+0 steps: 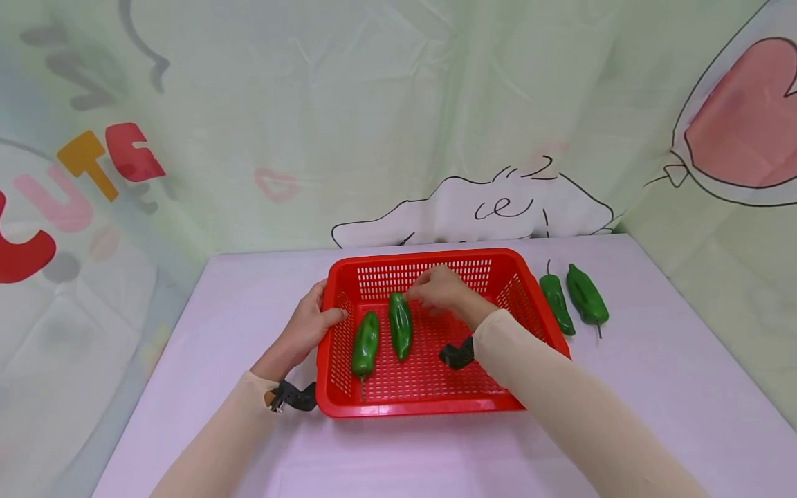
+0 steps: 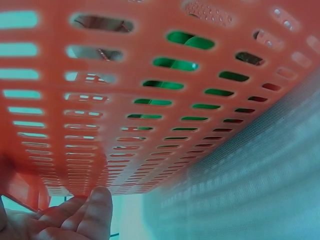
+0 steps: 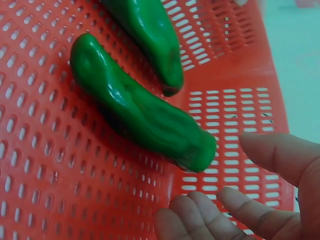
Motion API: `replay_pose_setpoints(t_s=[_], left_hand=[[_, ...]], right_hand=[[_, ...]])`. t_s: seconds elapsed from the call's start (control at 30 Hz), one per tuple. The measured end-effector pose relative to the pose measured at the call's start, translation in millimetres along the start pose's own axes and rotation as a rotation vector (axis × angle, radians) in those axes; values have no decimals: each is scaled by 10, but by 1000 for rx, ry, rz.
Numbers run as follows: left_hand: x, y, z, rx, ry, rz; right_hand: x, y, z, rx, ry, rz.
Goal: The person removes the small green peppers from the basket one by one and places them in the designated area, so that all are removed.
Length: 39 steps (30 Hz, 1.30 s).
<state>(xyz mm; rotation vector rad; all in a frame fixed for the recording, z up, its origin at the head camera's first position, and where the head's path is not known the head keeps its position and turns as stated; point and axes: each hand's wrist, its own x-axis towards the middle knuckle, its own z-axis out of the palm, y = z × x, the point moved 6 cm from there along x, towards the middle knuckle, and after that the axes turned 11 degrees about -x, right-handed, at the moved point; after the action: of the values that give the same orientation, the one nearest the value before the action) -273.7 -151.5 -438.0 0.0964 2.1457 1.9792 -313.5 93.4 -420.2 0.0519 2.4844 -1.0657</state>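
Observation:
A red plastic basket (image 1: 429, 407) with slotted walls sits on the table. My left hand (image 1: 311, 321) grips its left rim, thumb over the inside and fingers along the outer wall. Two glossy green peppers lie on the basket floor. The left pepper (image 1: 365, 344) has its stem toward me; the other pepper (image 1: 400, 326) lies just right of it. Inside the basket, my right hand (image 1: 443, 289) is at the far end of that second pepper (image 3: 142, 110). In the right wrist view, its thumb (image 3: 272, 152) and fingers are spread apart beside the pepper's end, holding nothing.
Outside the basket, to its right, lie a slim green pepper (image 1: 556, 304) and a wider green pepper (image 1: 587, 296). A pale cloth covers the table (image 1: 647, 387). Behind it hangs a printed curtain (image 1: 386, 124).

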Motion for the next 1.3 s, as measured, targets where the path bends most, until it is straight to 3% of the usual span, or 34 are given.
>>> replay_pose_setpoints(t_s=[0.5, 1.3], left_hand=[[-6, 16, 13, -12, -6, 10], [-16, 5, 13, -5, 3, 16]], right_hand=[[89, -9, 205, -99, -40, 58], [65, -46, 349, -104, -39, 78]])
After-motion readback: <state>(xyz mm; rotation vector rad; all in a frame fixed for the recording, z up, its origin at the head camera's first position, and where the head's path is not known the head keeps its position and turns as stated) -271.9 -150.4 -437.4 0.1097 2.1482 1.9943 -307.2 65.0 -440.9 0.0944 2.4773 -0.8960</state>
